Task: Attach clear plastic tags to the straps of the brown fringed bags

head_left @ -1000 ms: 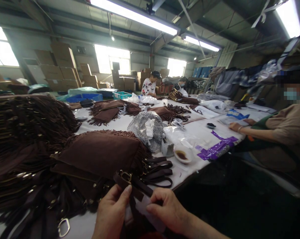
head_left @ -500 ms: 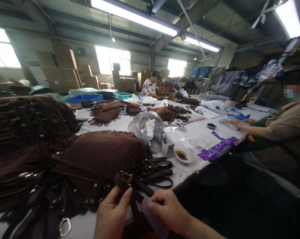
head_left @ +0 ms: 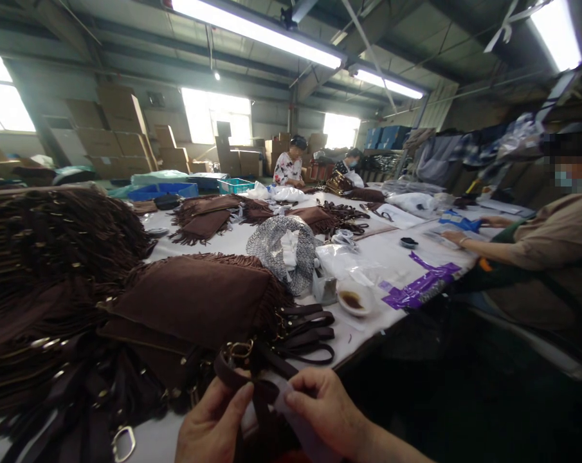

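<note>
Between thumb and fingers my left hand (head_left: 216, 415) grips a dark brown strap (head_left: 230, 373), which curls up in a loop by a gold metal buckle (head_left: 240, 349). Close on its right, my right hand (head_left: 327, 408) pinches a thin pale strip (head_left: 298, 421) that looks like paper or film, against the strap. The strip hangs down toward the bottom edge. Just beyond both hands lies a brown fringed bag (head_left: 194, 299) on top of another, with looped straps (head_left: 310, 331) sticking out at its right. Part of the strap below my hands is in shadow.
Tall stacks of fringed brown pieces (head_left: 63, 238) fill the left. A dish of brown liquid (head_left: 352, 300), a silver-grey woven round piece (head_left: 278, 251) and purple plastic (head_left: 420, 286) lie on the white table (head_left: 363, 334). A co-worker (head_left: 541, 238) sits at right; two people work farther back.
My left hand has shifted slightly left and down, and the strap bends into a fuller loop. My right hand stays nearly in place with the pale strip.
</note>
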Demonstrator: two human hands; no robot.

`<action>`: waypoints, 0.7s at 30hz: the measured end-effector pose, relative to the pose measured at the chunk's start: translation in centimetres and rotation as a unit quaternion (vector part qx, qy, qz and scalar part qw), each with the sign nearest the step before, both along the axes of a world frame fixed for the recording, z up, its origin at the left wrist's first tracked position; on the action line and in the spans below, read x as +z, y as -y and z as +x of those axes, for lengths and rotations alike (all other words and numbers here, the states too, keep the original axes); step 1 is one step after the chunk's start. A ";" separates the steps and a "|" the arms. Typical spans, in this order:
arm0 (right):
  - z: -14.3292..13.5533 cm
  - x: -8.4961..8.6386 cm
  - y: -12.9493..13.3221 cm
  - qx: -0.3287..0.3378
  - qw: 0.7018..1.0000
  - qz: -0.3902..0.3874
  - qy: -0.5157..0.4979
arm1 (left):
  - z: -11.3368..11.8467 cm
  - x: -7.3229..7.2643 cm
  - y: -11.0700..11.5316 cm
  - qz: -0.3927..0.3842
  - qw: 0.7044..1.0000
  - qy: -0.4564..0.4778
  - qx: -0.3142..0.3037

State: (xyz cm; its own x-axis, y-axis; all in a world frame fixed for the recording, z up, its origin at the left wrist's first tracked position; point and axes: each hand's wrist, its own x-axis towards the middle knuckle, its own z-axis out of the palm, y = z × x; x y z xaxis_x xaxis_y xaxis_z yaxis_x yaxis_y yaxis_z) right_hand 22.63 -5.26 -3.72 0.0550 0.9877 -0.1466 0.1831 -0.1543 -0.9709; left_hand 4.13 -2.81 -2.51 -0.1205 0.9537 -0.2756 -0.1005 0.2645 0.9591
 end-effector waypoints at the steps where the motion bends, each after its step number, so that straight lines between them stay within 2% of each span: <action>1: -0.1 0.0 0.0 0.000 1.000 -0.002 -0.007 | -0.1 0.0 0.1 0.002 1.000 -0.001 0.000; 9: 0.0 0.4 0.3 0.029 0.999 0.020 0.001 | -0.1 -0.4 0.4 0.028 0.999 -0.009 -0.025; 15: -0.3 0.6 0.1 0.070 0.994 0.001 -0.087 | 1.0 -0.3 0.3 0.028 1.000 0.010 -0.004; 21: -0.2 -0.3 -0.4 0.052 0.993 0.042 -0.093 | 1.0 -0.3 -0.4 0.035 0.998 -0.010 -0.059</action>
State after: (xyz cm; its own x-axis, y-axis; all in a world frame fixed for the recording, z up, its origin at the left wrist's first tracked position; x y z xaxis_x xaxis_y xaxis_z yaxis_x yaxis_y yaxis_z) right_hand 22.46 -4.84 -3.99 -0.0693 0.9957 -0.0621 0.0094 -0.0616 -0.9981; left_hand 5.16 -2.45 -2.83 -0.0113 0.9786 -0.2056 -0.0537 0.2047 0.9773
